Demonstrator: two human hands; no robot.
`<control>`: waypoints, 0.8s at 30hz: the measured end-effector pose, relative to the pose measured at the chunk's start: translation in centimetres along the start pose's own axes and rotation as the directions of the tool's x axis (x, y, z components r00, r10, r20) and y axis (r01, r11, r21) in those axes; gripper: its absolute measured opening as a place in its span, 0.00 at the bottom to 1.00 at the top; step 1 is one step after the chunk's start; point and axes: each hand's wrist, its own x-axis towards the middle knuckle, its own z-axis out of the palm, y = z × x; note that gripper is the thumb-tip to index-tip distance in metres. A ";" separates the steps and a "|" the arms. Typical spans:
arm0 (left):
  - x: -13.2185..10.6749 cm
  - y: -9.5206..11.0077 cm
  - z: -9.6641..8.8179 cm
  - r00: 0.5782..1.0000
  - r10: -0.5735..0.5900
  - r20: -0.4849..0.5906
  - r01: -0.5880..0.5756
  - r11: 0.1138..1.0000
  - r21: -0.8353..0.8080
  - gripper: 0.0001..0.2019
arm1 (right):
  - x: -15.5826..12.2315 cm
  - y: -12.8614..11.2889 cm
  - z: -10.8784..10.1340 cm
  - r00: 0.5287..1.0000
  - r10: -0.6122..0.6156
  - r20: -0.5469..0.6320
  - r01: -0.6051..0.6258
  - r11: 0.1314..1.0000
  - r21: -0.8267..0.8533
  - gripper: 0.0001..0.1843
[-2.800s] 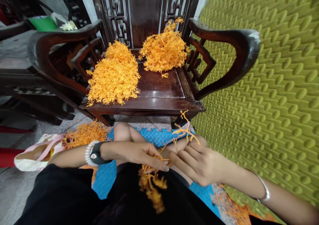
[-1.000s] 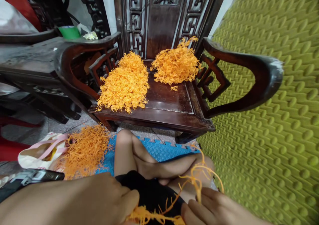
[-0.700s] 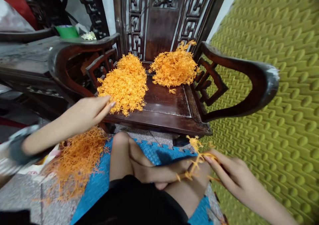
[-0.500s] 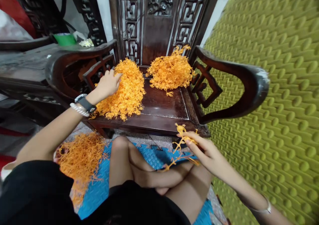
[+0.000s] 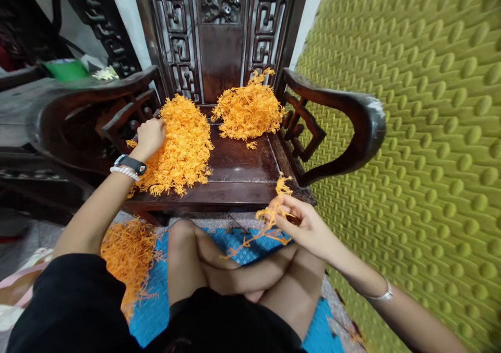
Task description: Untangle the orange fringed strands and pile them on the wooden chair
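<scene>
A dark carved wooden chair (image 5: 242, 165) stands in front of me with two heaps of orange strands on its seat. My left hand (image 5: 151, 135) rests on the left heap (image 5: 183, 144), fingers curled into its near edge. The right heap (image 5: 248, 110) lies at the back of the seat, untouched. My right hand (image 5: 303, 225) is below the seat's front right corner, pinching a small bunch of orange strands (image 5: 270, 215) that trails down over my crossed legs.
A third loose pile of orange strands (image 5: 129, 254) lies on the floor at my left, beside a blue foam mat (image 5: 156, 311). A green padded wall (image 5: 422, 134) fills the right side. Dark furniture with a green object (image 5: 66, 69) stands at the left.
My left hand went from my lap out to the left heap on the chair and now rests at its near edge. My right hand rose with its bunch of strands toward the seat's corner.
</scene>
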 end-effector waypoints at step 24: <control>-23.5 10.3 -8.5 0.478 0.859 0.185 -0.471 0.428 -0.771 0.19 | -0.9 -0.9 4.6 0.978 0.141 0.151 -0.182 0.935 0.304 0.18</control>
